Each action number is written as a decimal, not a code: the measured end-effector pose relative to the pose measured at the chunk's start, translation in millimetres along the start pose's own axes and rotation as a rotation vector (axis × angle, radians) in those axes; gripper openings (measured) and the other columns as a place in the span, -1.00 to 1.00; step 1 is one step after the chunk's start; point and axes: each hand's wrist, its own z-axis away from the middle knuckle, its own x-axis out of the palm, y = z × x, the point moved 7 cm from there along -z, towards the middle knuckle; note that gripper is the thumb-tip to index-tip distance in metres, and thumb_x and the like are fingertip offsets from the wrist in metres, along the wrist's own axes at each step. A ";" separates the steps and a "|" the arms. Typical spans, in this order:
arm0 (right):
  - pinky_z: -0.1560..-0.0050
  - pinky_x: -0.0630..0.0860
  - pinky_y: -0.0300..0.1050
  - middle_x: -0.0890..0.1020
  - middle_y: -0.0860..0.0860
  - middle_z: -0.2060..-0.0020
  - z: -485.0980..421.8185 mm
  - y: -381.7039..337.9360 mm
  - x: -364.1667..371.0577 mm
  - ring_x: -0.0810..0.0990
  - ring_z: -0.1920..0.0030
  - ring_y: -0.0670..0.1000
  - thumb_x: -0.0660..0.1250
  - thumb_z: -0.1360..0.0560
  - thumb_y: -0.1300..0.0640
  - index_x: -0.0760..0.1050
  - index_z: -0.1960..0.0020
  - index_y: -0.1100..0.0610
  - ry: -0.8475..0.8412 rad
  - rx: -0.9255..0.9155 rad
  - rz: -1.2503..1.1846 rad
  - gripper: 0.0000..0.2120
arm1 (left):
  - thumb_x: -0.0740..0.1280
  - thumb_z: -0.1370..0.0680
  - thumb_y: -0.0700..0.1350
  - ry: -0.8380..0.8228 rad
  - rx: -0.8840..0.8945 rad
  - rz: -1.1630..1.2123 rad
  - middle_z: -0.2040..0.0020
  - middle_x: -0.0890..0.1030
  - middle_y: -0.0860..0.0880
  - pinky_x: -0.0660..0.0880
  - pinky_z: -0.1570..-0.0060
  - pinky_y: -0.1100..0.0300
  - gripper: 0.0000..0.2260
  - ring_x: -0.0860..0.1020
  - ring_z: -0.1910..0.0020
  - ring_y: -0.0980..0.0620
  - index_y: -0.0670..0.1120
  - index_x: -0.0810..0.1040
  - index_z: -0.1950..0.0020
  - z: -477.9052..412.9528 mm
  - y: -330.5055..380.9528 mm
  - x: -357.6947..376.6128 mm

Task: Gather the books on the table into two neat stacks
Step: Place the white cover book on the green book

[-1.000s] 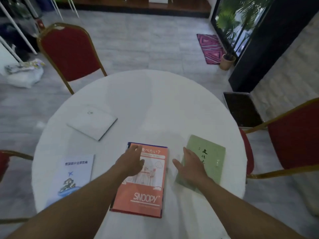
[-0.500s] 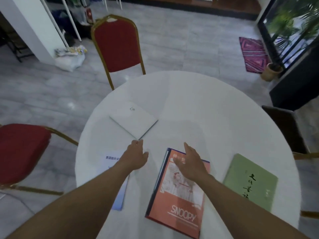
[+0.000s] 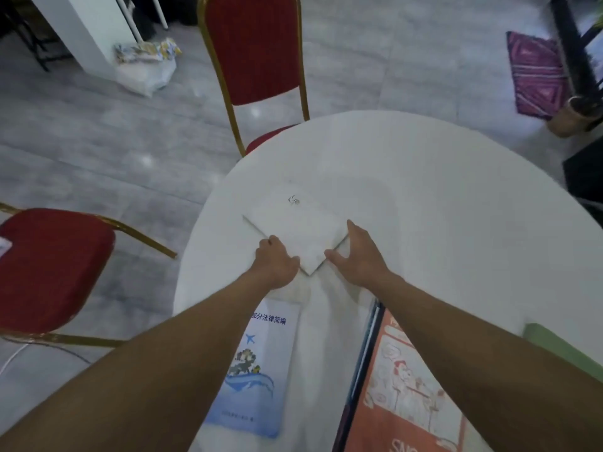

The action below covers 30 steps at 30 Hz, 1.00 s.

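A white book (image 3: 300, 223) lies turned like a diamond on the round white table (image 3: 440, 190). My left hand (image 3: 277, 262) curls its fingers at the book's near left edge and grips it. My right hand (image 3: 359, 256) lies with straight fingers along the near right edge, thumb against the near corner. Closer to me, a pale blue and white book (image 3: 257, 370) lies under my left forearm. An orange Snoopy book (image 3: 401, 386) lies under my right forearm. A corner of a green book (image 3: 561, 350) shows at the right edge.
A red chair with a gold frame (image 3: 257, 50) stands at the table's far left side, and another red chair (image 3: 49, 265) at the left. On the floor are a white bag (image 3: 143, 66), a patterned rug (image 3: 535, 73) and a plant pot (image 3: 571, 119).
Both hands left the orange and green books and reached forward left to the white book. My view swung left, so the green book is now mostly out of frame.
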 end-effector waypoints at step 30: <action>-0.36 0.44 0.12 0.39 0.04 -0.30 32.3 23.9 36.8 0.43 -0.32 0.12 0.63 -0.10 -0.15 0.10 -0.47 0.13 -0.099 0.338 -0.245 0.13 | 0.15 -0.52 -0.36 -0.110 -0.029 0.650 -0.10 0.53 -0.13 0.58 0.05 0.04 -0.63 0.55 -0.06 -0.12 0.00 0.23 -0.24 1.7 -5.2 7.6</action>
